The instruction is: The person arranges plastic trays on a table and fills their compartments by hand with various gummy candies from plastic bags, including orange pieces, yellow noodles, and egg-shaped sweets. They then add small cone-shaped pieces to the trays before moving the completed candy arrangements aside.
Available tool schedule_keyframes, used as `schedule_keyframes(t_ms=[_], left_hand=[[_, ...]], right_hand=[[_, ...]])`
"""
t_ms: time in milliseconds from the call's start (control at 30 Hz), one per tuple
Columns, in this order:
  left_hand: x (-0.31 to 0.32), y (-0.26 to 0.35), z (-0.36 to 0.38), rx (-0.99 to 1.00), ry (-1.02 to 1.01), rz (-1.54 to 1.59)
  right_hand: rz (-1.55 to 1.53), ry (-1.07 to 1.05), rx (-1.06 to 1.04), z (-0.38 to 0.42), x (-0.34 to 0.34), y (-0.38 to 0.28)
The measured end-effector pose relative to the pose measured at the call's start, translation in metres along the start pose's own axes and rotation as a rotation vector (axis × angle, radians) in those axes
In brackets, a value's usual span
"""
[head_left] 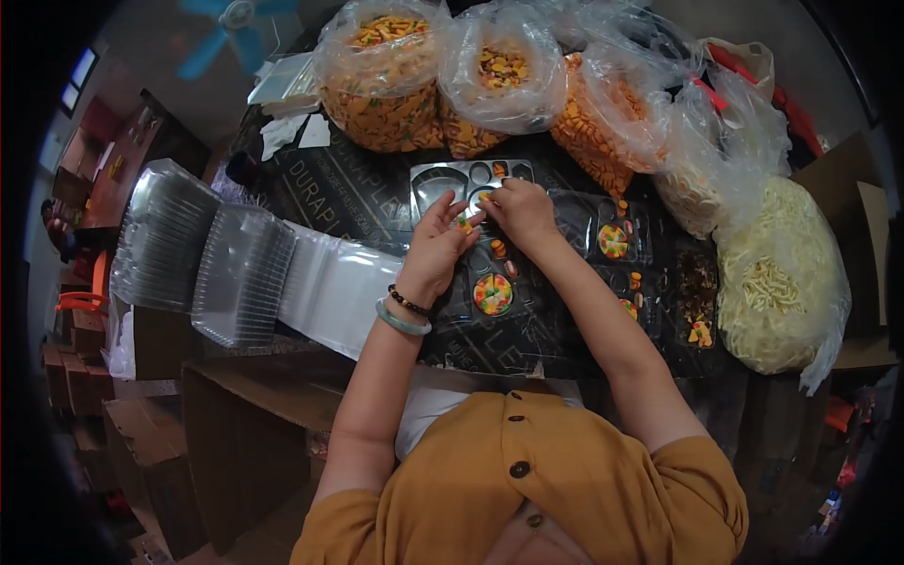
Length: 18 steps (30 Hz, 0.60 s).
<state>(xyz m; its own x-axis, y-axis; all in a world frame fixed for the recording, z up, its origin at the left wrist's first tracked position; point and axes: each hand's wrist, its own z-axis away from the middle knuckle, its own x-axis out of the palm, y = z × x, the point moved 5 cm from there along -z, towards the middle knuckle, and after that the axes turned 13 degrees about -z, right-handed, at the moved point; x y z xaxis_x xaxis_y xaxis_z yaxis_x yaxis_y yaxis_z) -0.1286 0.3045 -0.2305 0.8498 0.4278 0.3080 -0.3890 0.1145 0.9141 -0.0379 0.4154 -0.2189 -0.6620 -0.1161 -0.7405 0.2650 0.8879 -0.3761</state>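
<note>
Partly, both hands point(480, 221) hide the tray point(468, 179) compartments beneath.

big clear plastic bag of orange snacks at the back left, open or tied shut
Open: the big clear plastic bag of orange snacks has its mouth spread wide, snacks exposed on top.

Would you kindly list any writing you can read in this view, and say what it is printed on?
"DURAPLE": pale capitals repeated on the dark table covering, partly cut off by the things lying on it.
Smaller print beneath each repeat: too small to read.
The bags, trays and cartons show no readable text.
</note>
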Motion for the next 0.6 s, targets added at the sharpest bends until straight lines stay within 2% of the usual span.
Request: schedule_keyframes(t_ms=[100,133,200,233,367,433,467,533,600], left_hand=[[-0.001,0.003,0.0,0.047,-0.01,0.011],[-0.002,0.002,-0.003,0.068,-0.018,0.004],[-0.001,-0.001,-0.009,0.084,-0.037,-0.005],[0.001,-0.001,-0.011,0.088,-0.058,-0.044],[0.002,-0.001,-0.021,0.076,-0.074,-0.182],[0.001,0.003,-0.022,0.089,-0.09,-0.175],[0.001,0.006,-0.023,0.105,-0.108,-0.169],[-0.003,0.008,-0.028,0.084,-0.148,-0.203],[-0.005,0.008,-0.033,0.061,-0.189,-0.238]], right_hand=[[-0.305,0.029,0.152,0.001,-0.019,-0.012],[-0.304,0.023,0.157,0.002,-0.023,-0.017],[-0.704,-0.138,0.299,0.007,-0.016,-0.021],[-0.695,-0.23,0.394,0.008,-0.01,-0.013],[-0.864,-0.278,0.488,0.005,-0.004,-0.004],[-0.942,-0.171,0.34,-0.002,-0.009,-0.007],[-0.941,-0.171,0.339,-0.004,-0.011,-0.005],[-0.697,-0.235,-0.034,-0.011,-0.022,-0.016],[-0.662,-0.244,-0.065,-0.013,-0.024,-0.01]])
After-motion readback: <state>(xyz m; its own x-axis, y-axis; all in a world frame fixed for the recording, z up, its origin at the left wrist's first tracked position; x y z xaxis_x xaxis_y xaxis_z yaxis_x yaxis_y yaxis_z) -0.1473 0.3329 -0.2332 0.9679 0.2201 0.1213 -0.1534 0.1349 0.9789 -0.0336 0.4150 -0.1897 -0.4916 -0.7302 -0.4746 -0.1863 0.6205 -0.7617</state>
